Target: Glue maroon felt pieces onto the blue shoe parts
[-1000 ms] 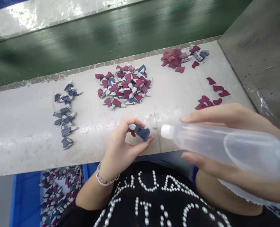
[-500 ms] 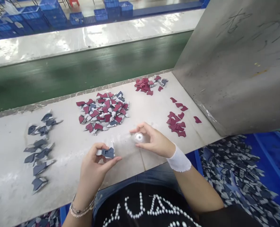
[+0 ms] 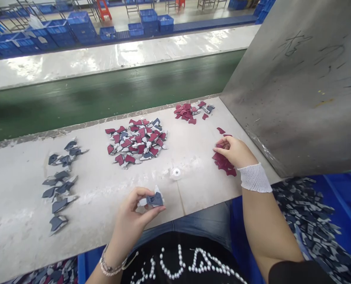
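My left hand (image 3: 134, 219) pinches a small blue-grey cut piece (image 3: 154, 199) above the near edge of the pale workbench (image 3: 104, 189). Over at the right, my right hand (image 3: 234, 152) rests with curled fingers on a small heap of dark red pieces (image 3: 224, 163); whether it grips one is hidden. A clear plastic bottle (image 3: 175, 172) stands on the bench between the hands, seen from above by its white cap.
A mixed pile of red and blue-grey pieces (image 3: 136, 142) lies mid-bench, blue-grey pieces (image 3: 59, 177) are spread at the left, more red ones (image 3: 190, 111) at the back. A grey metal panel (image 3: 299, 79) rises on the right. A green belt (image 3: 104, 94) runs behind. Blue bins (image 3: 317, 221) of pieces sit below.
My right hand set the clear bottle down on the bench, let go of it and moved right to the red pieces. The left hand kept hold of the blue-grey piece.
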{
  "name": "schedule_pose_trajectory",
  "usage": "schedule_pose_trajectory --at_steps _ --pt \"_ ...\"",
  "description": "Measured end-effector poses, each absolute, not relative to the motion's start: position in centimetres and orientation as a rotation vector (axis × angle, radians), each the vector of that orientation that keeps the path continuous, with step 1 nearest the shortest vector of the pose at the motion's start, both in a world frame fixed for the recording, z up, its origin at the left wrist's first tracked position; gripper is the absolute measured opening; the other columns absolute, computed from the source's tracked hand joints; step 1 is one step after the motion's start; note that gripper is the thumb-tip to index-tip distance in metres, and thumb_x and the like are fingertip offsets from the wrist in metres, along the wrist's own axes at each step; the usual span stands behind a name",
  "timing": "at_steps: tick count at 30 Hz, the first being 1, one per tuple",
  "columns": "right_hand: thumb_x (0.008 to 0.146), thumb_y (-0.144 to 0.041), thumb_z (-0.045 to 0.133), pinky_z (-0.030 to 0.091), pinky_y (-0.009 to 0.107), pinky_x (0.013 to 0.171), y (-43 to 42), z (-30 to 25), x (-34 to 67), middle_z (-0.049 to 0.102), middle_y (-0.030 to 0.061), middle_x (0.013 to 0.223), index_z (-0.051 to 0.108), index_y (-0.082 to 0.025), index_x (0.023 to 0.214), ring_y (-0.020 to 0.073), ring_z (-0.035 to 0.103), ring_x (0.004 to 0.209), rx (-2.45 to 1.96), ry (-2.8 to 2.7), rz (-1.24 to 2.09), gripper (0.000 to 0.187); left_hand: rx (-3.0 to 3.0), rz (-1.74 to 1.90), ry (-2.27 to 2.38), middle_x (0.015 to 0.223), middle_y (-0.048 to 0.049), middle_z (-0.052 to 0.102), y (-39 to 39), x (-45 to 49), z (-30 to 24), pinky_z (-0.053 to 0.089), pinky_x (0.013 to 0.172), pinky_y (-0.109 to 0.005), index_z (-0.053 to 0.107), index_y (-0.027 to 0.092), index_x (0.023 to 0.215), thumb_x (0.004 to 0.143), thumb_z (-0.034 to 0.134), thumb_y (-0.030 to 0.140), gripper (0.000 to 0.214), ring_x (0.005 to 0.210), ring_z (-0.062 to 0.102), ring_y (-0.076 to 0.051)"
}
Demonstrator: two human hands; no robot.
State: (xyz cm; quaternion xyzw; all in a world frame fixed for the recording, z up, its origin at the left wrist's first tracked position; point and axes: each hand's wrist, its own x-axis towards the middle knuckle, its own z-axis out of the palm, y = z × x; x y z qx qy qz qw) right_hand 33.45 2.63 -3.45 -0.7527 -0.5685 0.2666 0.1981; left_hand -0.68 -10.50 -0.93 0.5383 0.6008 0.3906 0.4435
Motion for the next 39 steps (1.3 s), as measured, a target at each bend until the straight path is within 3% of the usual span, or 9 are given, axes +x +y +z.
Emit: schedule_pose_trajectory --at_steps 5,10,14,17,22,30,39 --pt "0.087 -0.03 0.074 0.058 0.04 0.082 1.5 -2.0 31.9 0.074 0.0066 0.092 0.069 -0.015 0.095 0.0208 0.071 0.085 -1.929 -1.486 0.864 0.018 1.269 1.051 1.401 0.084 -0.0031 0.074 -11.5 0.0 -1.5 0.065 0.068 -0.029 0.067 0.021 0.092 0.077 0.082 0.03 0.023 0.082 0.073 -0.021" --pt "0.077 -0.048 0.079 0.061 0.041 0.079 -3.7 1.4 28.2 0.078 0.0095 0.089 0.073 -0.019 0.088 0.0264 0.074 0.086 -1.683 -1.436 1.111 0.031 1.352 1.113 1.324 0.086 -0.0023 0.074 -11.6 0.6 -2.6 0.065 0.076 -0.029 0.066 0.021 0.092 0.079 0.081 0.023 0.021 0.083 0.074 -0.018" --pt "0.074 -0.042 0.083 0.063 0.033 0.072 -7.3 2.9 25.3 0.076 0.0068 0.091 0.071 -0.02 0.072 0.0217 0.075 0.08 -1.387 -1.36 1.599 0.025 1.38 1.217 1.323 0.098 -0.003 0.072 -11.4 1.3 -3.2 0.063 0.083 -0.03 0.064 0.021 0.09 0.076 0.084 0.02 0.024 0.092 0.073 -0.018" --pt "0.076 -0.037 0.082 0.062 0.032 0.071 -8.2 2.8 23.6 0.076 0.0049 0.083 0.071 -0.019 0.074 0.019 0.074 0.074 -1.284 -1.252 1.841 0.021 1.436 1.265 1.275 0.102 -0.0034 0.067 -11.2 1.8 -3.2 0.062 0.078 -0.029 0.064 0.021 0.089 0.075 0.084 0.018 0.024 0.095 0.07 -0.018" --pt "0.077 -0.036 0.082 0.057 0.028 0.065 -8.0 2.2 22.2 0.073 0.001 0.067 0.071 -0.018 0.077 0.0146 0.068 0.064 -1.319 -1.271 1.859 0.021 1.571 1.264 1.232 0.096 -0.0021 0.065 -10.8 1.9 -2.6 0.059 0.076 -0.031 0.064 0.022 0.093 0.077 0.08 0.01 0.025 0.089 0.067 -0.016" --pt "0.08 -0.035 0.079 0.056 0.025 0.063 -7.7 2.6 22.0 0.071 0.0 0.065 0.064 -0.018 0.074 0.0129 0.066 0.063 -1.348 -1.278 1.84 0.023 1.754 1.268 1.169 0.096 -0.003 0.066 -10.7 2.1 -1.9 0.058 0.074 -0.025 0.064 0.019 0.097 0.078 0.082 0.015 0.027 0.091 0.066 -0.015" --pt "0.08 -0.034 0.08 0.057 0.03 0.065 -7.6 2.7 21.9 0.071 -0.0002 0.068 0.059 -0.021 0.075 0.0167 0.068 0.067 -1.335 -1.318 1.851 0.025 1.943 1.306 1.114 0.092 -0.0024 0.068 -10.5 1.9 -1.2 0.061 0.073 -0.024 0.066 0.018 0.096 0.078 0.082 0.012 0.025 0.084 0.068 -0.013"
